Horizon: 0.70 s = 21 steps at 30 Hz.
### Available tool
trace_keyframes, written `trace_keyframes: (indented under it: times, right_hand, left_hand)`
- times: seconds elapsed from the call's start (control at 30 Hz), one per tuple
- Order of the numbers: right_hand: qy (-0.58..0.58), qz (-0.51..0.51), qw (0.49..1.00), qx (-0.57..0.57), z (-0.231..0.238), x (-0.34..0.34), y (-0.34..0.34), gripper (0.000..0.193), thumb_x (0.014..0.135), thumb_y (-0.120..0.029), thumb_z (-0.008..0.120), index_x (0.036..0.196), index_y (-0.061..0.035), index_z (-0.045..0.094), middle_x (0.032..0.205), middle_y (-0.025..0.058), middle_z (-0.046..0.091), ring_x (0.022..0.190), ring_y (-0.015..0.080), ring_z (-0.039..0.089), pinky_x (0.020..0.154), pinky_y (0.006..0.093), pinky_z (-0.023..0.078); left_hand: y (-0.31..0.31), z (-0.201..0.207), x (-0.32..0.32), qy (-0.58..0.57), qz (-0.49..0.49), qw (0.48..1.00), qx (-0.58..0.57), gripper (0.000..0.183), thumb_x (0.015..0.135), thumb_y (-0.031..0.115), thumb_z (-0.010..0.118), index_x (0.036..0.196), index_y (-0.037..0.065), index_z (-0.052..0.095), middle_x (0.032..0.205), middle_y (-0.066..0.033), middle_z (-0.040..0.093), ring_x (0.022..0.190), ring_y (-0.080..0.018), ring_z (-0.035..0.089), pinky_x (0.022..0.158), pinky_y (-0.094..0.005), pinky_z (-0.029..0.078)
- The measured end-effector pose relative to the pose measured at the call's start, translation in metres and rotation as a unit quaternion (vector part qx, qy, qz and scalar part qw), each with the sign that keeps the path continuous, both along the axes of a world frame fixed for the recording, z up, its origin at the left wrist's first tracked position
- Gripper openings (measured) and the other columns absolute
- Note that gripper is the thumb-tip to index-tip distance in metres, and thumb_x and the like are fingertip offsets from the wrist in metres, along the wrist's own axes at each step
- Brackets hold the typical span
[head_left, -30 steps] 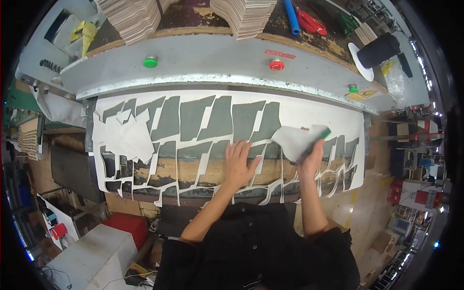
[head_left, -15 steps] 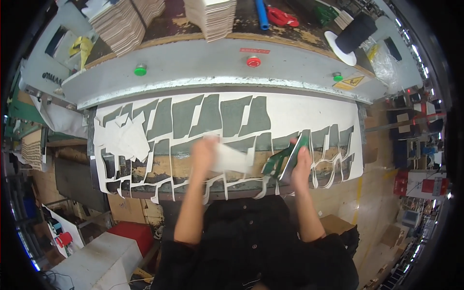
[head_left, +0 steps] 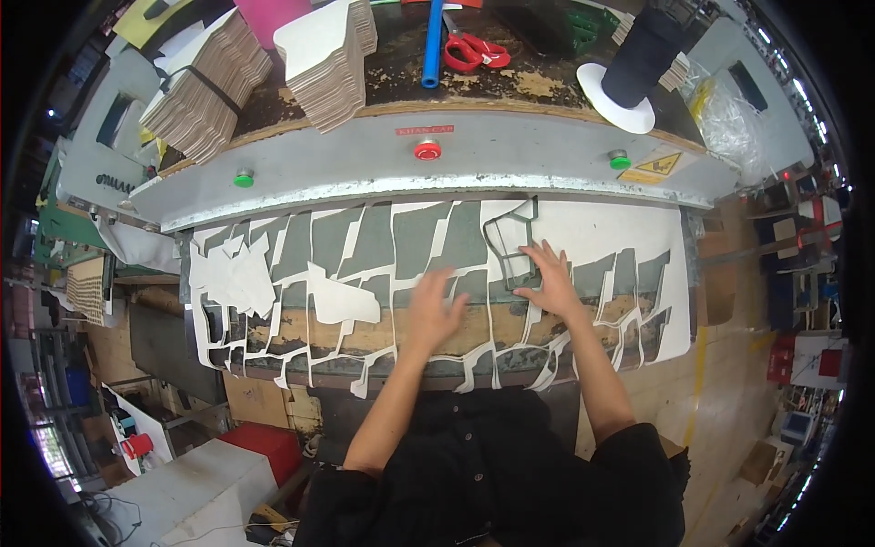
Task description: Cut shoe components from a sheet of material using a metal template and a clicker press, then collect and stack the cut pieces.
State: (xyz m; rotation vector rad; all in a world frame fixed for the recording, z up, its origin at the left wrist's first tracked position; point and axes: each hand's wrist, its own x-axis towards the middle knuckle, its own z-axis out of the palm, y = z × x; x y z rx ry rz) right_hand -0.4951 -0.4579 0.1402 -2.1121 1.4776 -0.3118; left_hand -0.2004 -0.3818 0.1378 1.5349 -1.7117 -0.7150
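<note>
A dark green cutting die (head_left: 500, 258), an open metal outline with a crossbar, sits on the white sheet (head_left: 620, 223) right of centre. My right hand (head_left: 556, 287) grips its lower right side, thumb by the bottom edge and fingers along the right edge. Slightly smeared by motion, my left hand (head_left: 436, 314) hovers over the cut part of the sheet with its fingers apart and nothing in them. One cut white piece (head_left: 344, 299) lies left of that hand. Farther left, several cut white pieces (head_left: 232, 276) are heaped loosely. Rows of shaped holes run across the sheet.
Behind the sheet is a grey machine beam (head_left: 337, 173) with a red button (head_left: 427, 149) and green buttons (head_left: 243, 178). On top stand stacks of cut pieces (head_left: 328, 82), red-handled scissors (head_left: 476, 53), a blue tube (head_left: 432, 46) and a black thread cone (head_left: 638, 59).
The white piece that was in my left hand now lies on the sheet at the left. The die, tilted up in my right hand before, has been set flat on the sheet farther back.
</note>
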Motion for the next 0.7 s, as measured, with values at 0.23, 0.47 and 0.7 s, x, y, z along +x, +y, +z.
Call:
trace_keyframes:
  times: [0.23, 0.47, 0.7]
  right_hand:
    - [-0.108, -0.087, 0.982, -0.128, -0.047, 0.033, -0.015, 0.089, 0.074, -0.037, 0.095, 0.146, -0.0112, 0.051, 0.156, 0.0307, 0.053, 0.157, 0.0416, 0.039, 0.128, 0.0683, 0.011]
    - [-0.131, -0.043, 0.984, -0.108, -0.048, 0.017, -0.018, 0.087, 0.077, -0.031, 0.093, 0.15, -0.0107, 0.049, 0.158, 0.0319, 0.051, 0.158, 0.0422, 0.037, 0.129, 0.0655, 0.011]
    - [-0.118, -0.03, 0.987, -0.104, -0.048, 0.015, -0.018, 0.085, 0.079, -0.029, 0.092, 0.15, -0.01, 0.05, 0.158, 0.0319, 0.05, 0.158, 0.0422, 0.036, 0.13, 0.0652, 0.01]
  left_hand:
    - [-0.034, -0.04, -0.078, -0.048, -0.058, 0.996, -0.043, 0.091, 0.088, 0.031, 0.082, 0.159, -0.005, 0.039, 0.155, -0.0274, 0.053, 0.149, -0.0435, 0.046, 0.128, -0.0547, 0.028]
    - [-0.035, -0.039, -0.075, -0.048, -0.068, 0.996, -0.045, 0.094, 0.084, 0.035, 0.083, 0.158, -0.006, 0.042, 0.156, -0.0267, 0.053, 0.149, -0.0435, 0.046, 0.128, -0.0566, 0.026]
    - [-0.037, -0.04, -0.075, -0.046, -0.07, 0.996, -0.027, 0.093, 0.085, 0.036, 0.082, 0.158, -0.006, 0.042, 0.157, -0.0255, 0.053, 0.149, -0.0428, 0.046, 0.128, -0.0562, 0.027]
